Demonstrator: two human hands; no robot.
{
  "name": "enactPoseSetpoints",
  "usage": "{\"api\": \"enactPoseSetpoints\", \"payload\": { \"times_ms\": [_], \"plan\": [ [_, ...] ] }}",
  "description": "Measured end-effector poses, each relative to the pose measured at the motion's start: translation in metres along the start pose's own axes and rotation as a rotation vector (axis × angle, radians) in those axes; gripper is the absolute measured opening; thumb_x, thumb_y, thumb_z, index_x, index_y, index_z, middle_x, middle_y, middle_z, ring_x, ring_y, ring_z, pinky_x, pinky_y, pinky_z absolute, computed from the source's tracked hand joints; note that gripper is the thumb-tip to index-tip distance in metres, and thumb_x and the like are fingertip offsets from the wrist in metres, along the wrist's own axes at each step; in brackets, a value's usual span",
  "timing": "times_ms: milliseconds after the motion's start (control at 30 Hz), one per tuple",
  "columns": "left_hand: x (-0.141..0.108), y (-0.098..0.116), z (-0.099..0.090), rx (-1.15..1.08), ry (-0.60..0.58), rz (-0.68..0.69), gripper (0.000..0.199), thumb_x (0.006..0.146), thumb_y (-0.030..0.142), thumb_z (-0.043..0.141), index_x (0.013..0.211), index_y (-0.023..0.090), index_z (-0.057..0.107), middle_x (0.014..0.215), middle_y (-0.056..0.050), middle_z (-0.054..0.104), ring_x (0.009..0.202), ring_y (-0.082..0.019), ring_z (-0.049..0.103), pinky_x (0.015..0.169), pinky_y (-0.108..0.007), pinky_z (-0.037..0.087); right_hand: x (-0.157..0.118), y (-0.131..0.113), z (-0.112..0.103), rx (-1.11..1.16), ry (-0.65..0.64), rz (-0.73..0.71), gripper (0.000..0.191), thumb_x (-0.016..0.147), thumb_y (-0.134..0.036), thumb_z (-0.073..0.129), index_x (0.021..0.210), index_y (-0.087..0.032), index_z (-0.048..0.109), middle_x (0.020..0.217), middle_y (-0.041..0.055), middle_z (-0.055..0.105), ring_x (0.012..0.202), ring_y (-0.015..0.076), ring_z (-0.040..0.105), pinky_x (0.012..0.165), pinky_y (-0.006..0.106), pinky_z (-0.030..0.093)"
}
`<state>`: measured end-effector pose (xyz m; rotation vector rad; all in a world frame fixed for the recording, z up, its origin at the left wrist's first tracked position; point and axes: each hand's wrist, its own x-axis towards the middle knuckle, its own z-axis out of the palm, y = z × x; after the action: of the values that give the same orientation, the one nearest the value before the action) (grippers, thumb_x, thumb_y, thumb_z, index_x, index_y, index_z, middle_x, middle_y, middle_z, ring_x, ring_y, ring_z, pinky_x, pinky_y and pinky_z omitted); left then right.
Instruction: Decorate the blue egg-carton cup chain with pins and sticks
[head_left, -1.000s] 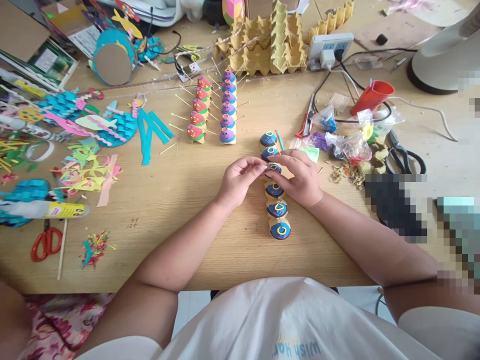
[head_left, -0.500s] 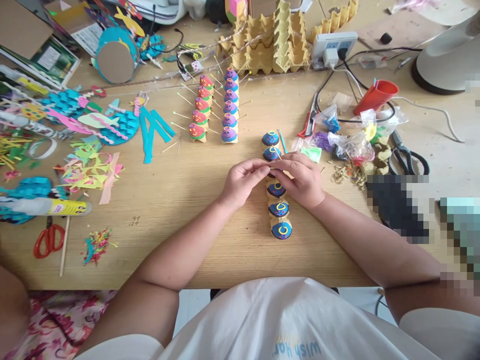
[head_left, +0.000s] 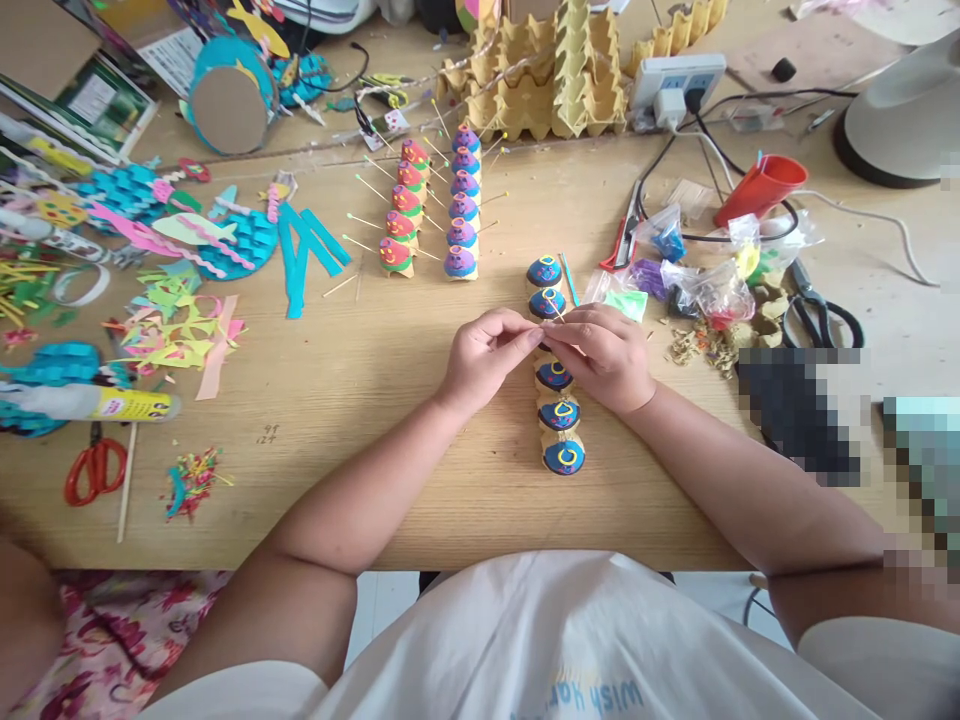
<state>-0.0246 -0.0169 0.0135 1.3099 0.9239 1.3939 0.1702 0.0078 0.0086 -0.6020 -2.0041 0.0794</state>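
Observation:
A strip of egg-carton cups [head_left: 563,457] lies in front of me, its domes covered in blue clay with yellow rings. My left hand [head_left: 487,360] and my right hand [head_left: 609,358] meet over its middle and hide one dome. Both are closed, fingertips pressed together. A thin toothpick [head_left: 556,309] sticks up from the fingers of my right hand. Whatever my left thumb and finger pinch is too small to make out. Just beyond the right hand lie a blue stick [head_left: 570,279] and a bag of light green clay [head_left: 625,303].
Red-green [head_left: 401,222] and purple-blue carton strips [head_left: 461,230] with toothpicks stand farther back. On the right are clay bags [head_left: 667,238], a red cutter [head_left: 624,235], a red cup [head_left: 765,190] and black scissors [head_left: 821,318]. Paper scraps [head_left: 180,340] and red scissors [head_left: 95,470] lie left. Another person's arm [head_left: 26,610] shows lower left.
The view has shifted slightly. Both hands stay pinched together over the blue strip, with only a small shift of the fingers and toothpick.

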Motion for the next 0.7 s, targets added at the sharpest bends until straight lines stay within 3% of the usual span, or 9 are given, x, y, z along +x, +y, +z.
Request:
{"api": "enactPoseSetpoints", "payload": {
  "times_ms": [100,267,400,700],
  "plan": [
    [-0.0007,0.0022,0.0004,0.045,0.016,0.023,0.028,0.086,0.048,0.087,0.081,0.021,0.082,0.079,0.0,0.076,0.076,-0.01,0.065,0.072,-0.024,0.052,0.0017,-0.0014,0.0005,0.003,0.0,0.026,0.007,0.101,-0.022,0.072,0.106,-0.025,0.076,0.094,0.0035,0.082,0.084,0.0189,0.079,0.075,0.034,0.063],
    [0.0,-0.0007,-0.0002,-0.051,0.067,-0.09,0.037,0.078,0.058,0.091,0.082,0.022,0.081,0.076,0.001,0.073,0.069,-0.009,0.058,0.068,-0.024,0.049,0.0065,-0.0037,-0.0004,0.047,0.039,0.05,0.005,0.1,-0.019,0.071,0.103,-0.023,0.071,0.089,0.0024,0.08,0.078,0.0172,0.074,0.074,0.033,0.06],
    [0.0023,-0.0024,-0.0017,-0.16,0.109,-0.155,0.036,0.076,0.057,0.093,0.085,0.024,0.083,0.085,0.0,0.079,0.073,-0.008,0.063,0.07,-0.023,0.05,0.0076,-0.004,-0.0017,0.068,0.041,0.077,0.006,0.101,-0.02,0.068,0.104,-0.024,0.071,0.085,0.0023,0.079,0.076,0.0174,0.072,0.072,0.033,0.058],
    [0.0013,-0.0042,-0.0033,-0.099,0.094,-0.165,0.034,0.083,0.058,0.087,0.092,0.025,0.085,0.092,-0.002,0.083,0.081,-0.012,0.067,0.074,-0.026,0.052,0.0057,-0.0041,-0.0018,0.094,-0.015,0.122,0.01,0.103,-0.023,0.066,0.108,-0.024,0.074,0.094,0.0048,0.083,0.083,0.0194,0.076,0.077,0.036,0.06]
  ]
}}
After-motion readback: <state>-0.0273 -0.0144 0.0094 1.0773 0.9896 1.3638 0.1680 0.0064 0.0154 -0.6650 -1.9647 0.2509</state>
